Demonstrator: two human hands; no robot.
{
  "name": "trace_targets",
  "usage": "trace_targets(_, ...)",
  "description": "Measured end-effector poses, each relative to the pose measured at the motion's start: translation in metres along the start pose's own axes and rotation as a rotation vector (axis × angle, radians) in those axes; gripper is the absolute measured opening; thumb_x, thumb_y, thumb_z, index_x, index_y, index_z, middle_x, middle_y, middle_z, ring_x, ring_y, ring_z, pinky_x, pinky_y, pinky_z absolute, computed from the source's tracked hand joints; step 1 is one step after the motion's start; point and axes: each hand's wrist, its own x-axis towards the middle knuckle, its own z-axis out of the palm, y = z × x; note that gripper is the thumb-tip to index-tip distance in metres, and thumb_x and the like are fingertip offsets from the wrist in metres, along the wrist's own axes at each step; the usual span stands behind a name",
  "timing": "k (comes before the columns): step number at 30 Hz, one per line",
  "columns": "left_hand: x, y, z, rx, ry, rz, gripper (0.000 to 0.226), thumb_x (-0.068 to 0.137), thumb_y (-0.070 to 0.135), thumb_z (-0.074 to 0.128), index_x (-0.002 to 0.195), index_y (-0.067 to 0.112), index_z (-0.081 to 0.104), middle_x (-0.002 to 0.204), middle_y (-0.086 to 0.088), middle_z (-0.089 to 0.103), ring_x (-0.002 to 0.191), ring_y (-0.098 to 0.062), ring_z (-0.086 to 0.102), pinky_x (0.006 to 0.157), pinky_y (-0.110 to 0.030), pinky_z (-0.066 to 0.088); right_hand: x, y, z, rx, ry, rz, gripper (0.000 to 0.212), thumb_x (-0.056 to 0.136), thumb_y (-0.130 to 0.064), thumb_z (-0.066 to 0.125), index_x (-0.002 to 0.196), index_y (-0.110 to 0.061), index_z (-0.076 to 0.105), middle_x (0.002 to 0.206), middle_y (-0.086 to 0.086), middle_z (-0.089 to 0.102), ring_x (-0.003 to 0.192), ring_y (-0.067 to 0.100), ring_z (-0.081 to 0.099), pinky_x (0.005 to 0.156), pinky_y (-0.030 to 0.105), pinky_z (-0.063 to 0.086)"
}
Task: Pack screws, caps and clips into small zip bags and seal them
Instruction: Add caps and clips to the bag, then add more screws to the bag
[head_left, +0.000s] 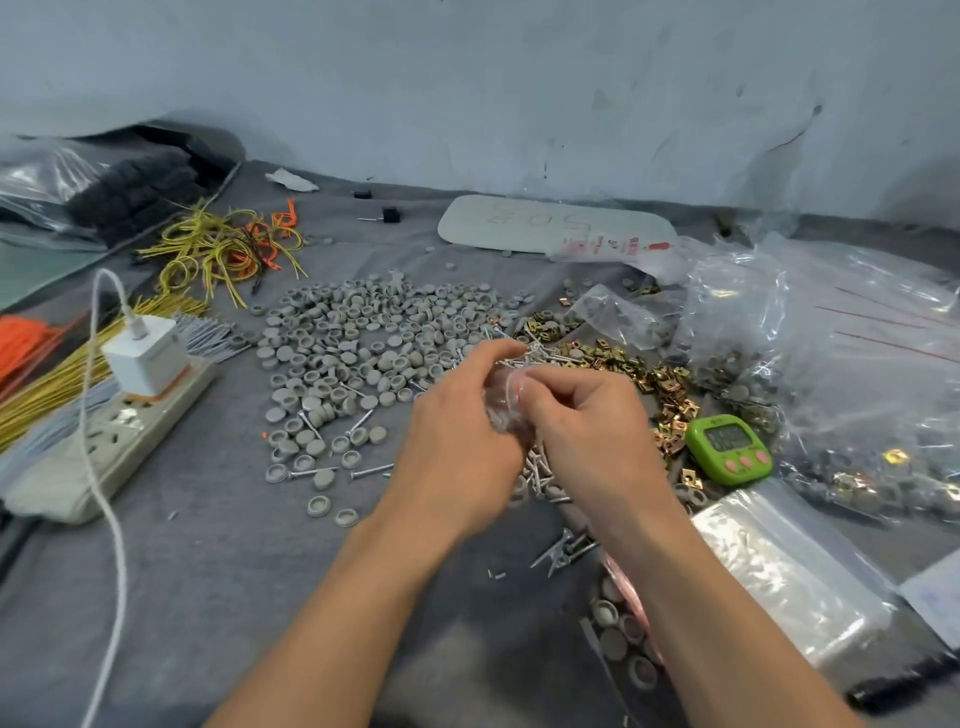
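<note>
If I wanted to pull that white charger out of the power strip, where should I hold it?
Probably by the two broad flat sides of the white charger, coming down from above. It stands upright in the power strip, so those sides are free. Don't tug the white cable plugged into its top; it's thin and would just bend.

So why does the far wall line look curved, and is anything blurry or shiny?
Head view: the wide-angle lens bows the wall line. Head view: the small zip bag pinched between the left hand and right hand looks blurred. Head view: glare streaks the clear bags; light soft, shadows faint.
</note>
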Motion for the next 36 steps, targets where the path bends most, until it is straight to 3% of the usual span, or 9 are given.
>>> trace_targets(4, 0.013, -0.006, -0.020, -0.365, 0.169, -0.156, 0.051, 0.075, 0.007, 0.085, 0.111, 0.038, 0.065, 0.092, 0.018, 0.074, 0.085, 0.003, 0.069, 0.078, -0.020, 0.052, 0.002, -0.004, -0.002, 0.286, 0.168, -0.013, 0.024, 0.083, -0.012, 0.067, 0.090, -0.029, 0.083, 0.083, -0.003, 0.080, 0.054, 0.006, 0.059, 0.055, 0.017, 0.049)
trace_targets(8, 0.023, -0.014, -0.042, -0.716, 0.418, -0.304, 0.040, 0.082, 0.004, 0.081, 0.115, 0.022, 0.069, 0.095, 0.008, 0.078, 0.086, -0.004, 0.073, 0.075, -0.023, 0.054, 0.004, 0.000, 0.009, 0.085, 0.117, 0.081, 0.026, 0.087, -0.006, 0.073, 0.083, -0.030, 0.081, 0.083, -0.012, 0.079, 0.079, 0.001, 0.074, 0.070, 0.018, 0.055)
trace_targets(11, 0.025, -0.021, -0.061, -0.834, 0.566, -0.269, 0.039, 0.084, 0.003, 0.078, 0.119, 0.017, 0.068, 0.099, 0.004, 0.078, 0.089, -0.006, 0.074, 0.072, -0.017, 0.054, 0.004, 0.005, 0.027, -0.225, -0.029, 0.093, 0.023, 0.091, -0.015, 0.074, 0.097, -0.036, 0.079, 0.085, -0.027, 0.074, 0.081, -0.016, 0.066, 0.075, 0.004, 0.049)
trace_targets(16, 0.022, -0.031, -0.080, -0.688, 0.613, -0.153, 0.048, 0.075, 0.014, 0.079, 0.120, 0.022, 0.067, 0.105, 0.009, 0.075, 0.097, -0.007, 0.071, 0.084, -0.024, 0.055, 0.001, 0.011, 0.058, -0.525, -0.281, 0.060, 0.035, 0.097, -0.016, 0.062, 0.123, -0.037, 0.072, 0.096, -0.016, 0.066, 0.063, -0.010, 0.062, 0.058, 0.001, 0.041)
trace_targets(19, 0.019, -0.040, -0.089, -0.499, 0.646, -0.157, 0.051, 0.072, 0.010, 0.078, 0.116, 0.032, 0.067, 0.096, 0.019, 0.072, 0.089, 0.001, 0.068, 0.078, -0.024, 0.055, 0.002, 0.013, 0.077, -0.584, -0.387, -0.124, 0.053, 0.090, -0.002, 0.055, 0.138, -0.024, 0.065, 0.132, -0.001, 0.067, 0.121, 0.012, 0.060, 0.103, 0.017, 0.041)
trace_targets(21, 0.016, -0.043, -0.090, -0.214, 0.587, -0.159, 0.058, 0.073, 0.009, 0.075, 0.120, 0.039, 0.063, 0.104, 0.016, 0.068, 0.098, -0.004, 0.065, 0.084, -0.035, 0.057, 0.005, 0.014, 0.089, -0.610, -0.448, -0.199, 0.060, 0.083, 0.002, 0.054, 0.139, -0.017, 0.063, 0.140, 0.002, 0.062, 0.133, 0.026, 0.051, 0.113, 0.030, 0.038)
trace_targets(26, 0.009, -0.030, -0.061, 0.204, 0.110, -0.105, 0.086, 0.073, 0.001, 0.066, 0.145, 0.041, 0.043, 0.129, 0.007, 0.060, 0.122, -0.018, 0.052, 0.103, -0.039, 0.046, 0.003, 0.021, 0.101, -0.909, -0.511, -0.286, 0.042, 0.086, -0.020, 0.061, 0.127, -0.019, 0.065, 0.127, 0.005, 0.066, 0.126, 0.030, 0.051, 0.107, 0.034, 0.030)
trace_targets(31, 0.007, -0.028, -0.058, 0.083, 0.130, -0.141, 0.075, 0.075, 0.009, 0.064, 0.139, 0.045, 0.048, 0.127, 0.012, 0.063, 0.116, -0.016, 0.058, 0.101, -0.038, 0.048, 0.000, 0.008, 0.081, -1.015, -0.428, -0.269, 0.013, 0.079, -0.020, 0.069, 0.090, -0.020, 0.063, 0.103, 0.003, 0.070, 0.108, 0.028, 0.057, 0.088, 0.034, 0.032)
trace_targets(36, 0.000, -0.028, -0.044, 0.112, 0.110, -0.078, 0.069, 0.079, 0.019, 0.067, 0.140, 0.043, 0.046, 0.131, 0.010, 0.062, 0.118, -0.017, 0.058, 0.103, -0.033, 0.046, -0.001, -0.002, 0.062, -0.907, -0.271, -0.044, 0.026, 0.079, -0.008, 0.063, 0.065, -0.020, 0.045, 0.073, 0.001, 0.060, 0.077, 0.029, 0.061, 0.066, 0.030, 0.033)
